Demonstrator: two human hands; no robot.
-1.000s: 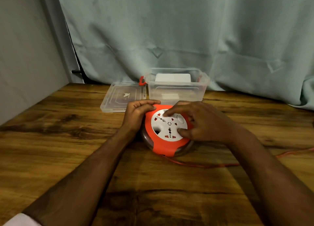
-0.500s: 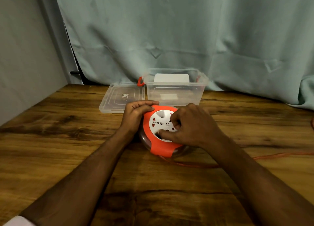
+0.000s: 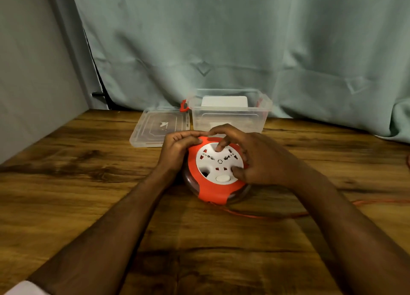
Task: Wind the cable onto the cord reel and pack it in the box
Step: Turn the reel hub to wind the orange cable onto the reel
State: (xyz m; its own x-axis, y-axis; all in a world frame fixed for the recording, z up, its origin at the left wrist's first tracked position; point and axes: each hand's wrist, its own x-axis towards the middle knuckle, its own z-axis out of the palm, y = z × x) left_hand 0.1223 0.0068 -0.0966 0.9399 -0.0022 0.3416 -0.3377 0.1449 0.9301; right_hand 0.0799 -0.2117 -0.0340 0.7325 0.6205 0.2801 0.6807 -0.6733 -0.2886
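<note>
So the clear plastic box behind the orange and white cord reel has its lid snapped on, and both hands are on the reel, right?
Not quite. The head view shows the clear plastic box open; its clear plastic lid lies flat on the wooden table to its left. The rest holds: the left hand and right hand are both on the orange and white cord reel.

Setting: improvised indoor recording corner, more a staged worktop than a lived-in room. Evidence: wood-grain table [image 3: 77, 183] pushed against a plain grey wall [image 3: 33, 72]; creased pale green curtain [image 3: 244, 39] hung as a backdrop across the whole rear; a dark stand [image 3: 101, 94], partly hidden, at the curtain's left edge. Type of building cannot be told.
</note>
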